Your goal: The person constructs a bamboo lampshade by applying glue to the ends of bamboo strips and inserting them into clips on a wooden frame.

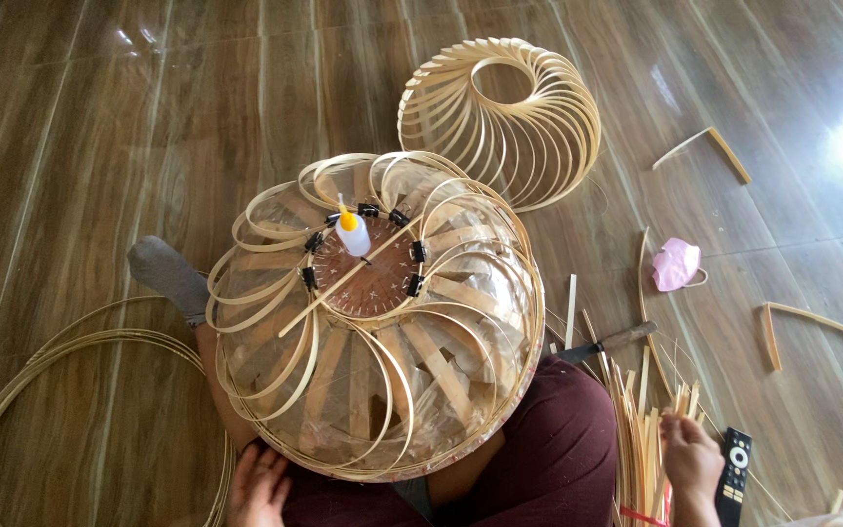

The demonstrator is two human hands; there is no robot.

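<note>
A round dome-shaped form (382,390) rests on my lap, with thin bamboo strips looped over it and held by several black clips (418,252) around a brown centre disc (375,278). A small glue bottle (350,232) with a yellow tip stands on the disc beside a loose strip. My left hand (258,485) lies flat at the form's near left edge, fingers apart. At my right side, my right hand (691,461) is closed on strips in a bundle of bamboo strips (641,429) on the floor.
A finished bamboo-strip shade (504,112) lies on the wooden floor behind the form. Bamboo hoops (12,390) lie at left. At right are a knife (607,344), a pink face mask (676,263), bent strip offcuts (719,146) and a black remote control (734,473).
</note>
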